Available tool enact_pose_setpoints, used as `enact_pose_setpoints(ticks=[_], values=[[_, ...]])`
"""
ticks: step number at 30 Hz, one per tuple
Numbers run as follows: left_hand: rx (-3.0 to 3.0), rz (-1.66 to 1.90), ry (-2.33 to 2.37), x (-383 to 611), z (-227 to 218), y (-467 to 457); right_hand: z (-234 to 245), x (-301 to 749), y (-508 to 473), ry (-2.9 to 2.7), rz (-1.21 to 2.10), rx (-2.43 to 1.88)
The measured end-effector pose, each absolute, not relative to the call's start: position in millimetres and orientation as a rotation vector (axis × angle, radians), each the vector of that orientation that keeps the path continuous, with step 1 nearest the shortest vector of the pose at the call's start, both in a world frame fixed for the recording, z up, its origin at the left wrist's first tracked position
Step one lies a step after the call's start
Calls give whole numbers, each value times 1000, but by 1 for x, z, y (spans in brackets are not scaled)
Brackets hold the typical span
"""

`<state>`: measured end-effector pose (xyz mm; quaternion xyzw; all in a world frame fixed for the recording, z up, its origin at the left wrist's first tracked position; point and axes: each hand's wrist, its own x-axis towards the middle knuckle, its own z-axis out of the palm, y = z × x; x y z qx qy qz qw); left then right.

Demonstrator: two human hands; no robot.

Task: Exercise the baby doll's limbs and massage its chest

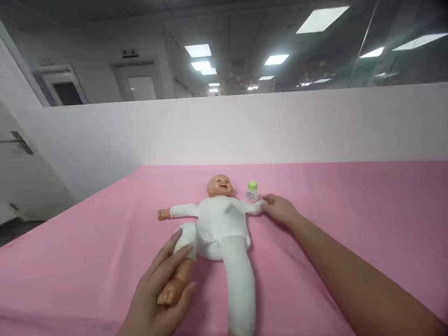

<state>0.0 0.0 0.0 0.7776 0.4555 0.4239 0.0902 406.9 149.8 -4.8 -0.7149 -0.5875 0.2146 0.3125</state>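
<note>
A baby doll (pixel 219 219) in white clothes lies on its back on the pink table cover (pixel 87 242), head away from me. My left hand (pixel 159 294) wraps around the doll's bare lower leg and foot near the front edge. My right hand (pixel 280 208) reaches out and closes on the end of the doll's far arm, at the sleeve cuff. A small bottle with a green cap (pixel 252 191) stands upright just beyond that hand, beside the doll's head. The doll's other leg lies inside a long white trouser leg.
A low white partition wall (pixel 245 126) runs along the back of the table. Glass panels and ceiling lights show above it. A door stands at the far left.
</note>
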Motion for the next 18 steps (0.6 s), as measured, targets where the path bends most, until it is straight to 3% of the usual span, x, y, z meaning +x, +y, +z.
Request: enact_pose_setpoints(ticks=[9, 18], values=[[2205, 1331, 1349, 4, -7, 4, 2, 407, 143, -1701, 647, -1829], [2026, 1257, 1384, 18, 6, 11, 7, 391, 133, -1779, 158, -1811]])
